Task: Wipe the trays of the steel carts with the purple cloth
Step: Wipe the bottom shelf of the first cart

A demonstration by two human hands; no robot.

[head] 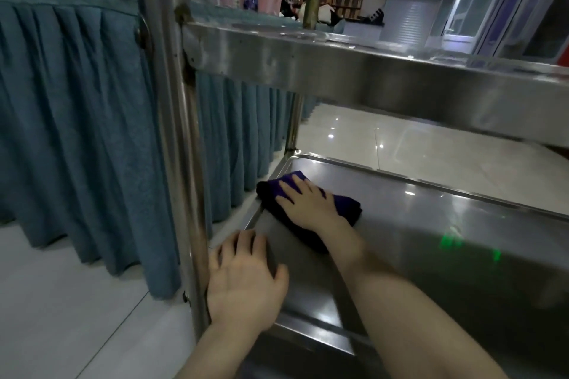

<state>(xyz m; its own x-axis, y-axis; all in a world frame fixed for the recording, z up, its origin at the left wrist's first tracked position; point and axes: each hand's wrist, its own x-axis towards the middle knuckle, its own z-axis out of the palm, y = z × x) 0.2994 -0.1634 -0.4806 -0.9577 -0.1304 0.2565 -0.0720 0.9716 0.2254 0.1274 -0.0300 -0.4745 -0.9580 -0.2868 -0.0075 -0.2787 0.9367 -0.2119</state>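
From the head camera, the folded purple cloth [346,205] lies in the ten o'clock corner of the lower steel cart tray [431,224], its long axis running ten to four. It looks light and limp, so it probably wants flat palm pressure. The right hand [308,204] presses it with straight fingers. The left hand [243,280] rests spread on the seven o'clock rim.

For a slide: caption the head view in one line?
Right hand presses purple cloth onto the cart's lower tray; left hand rests on its rim.
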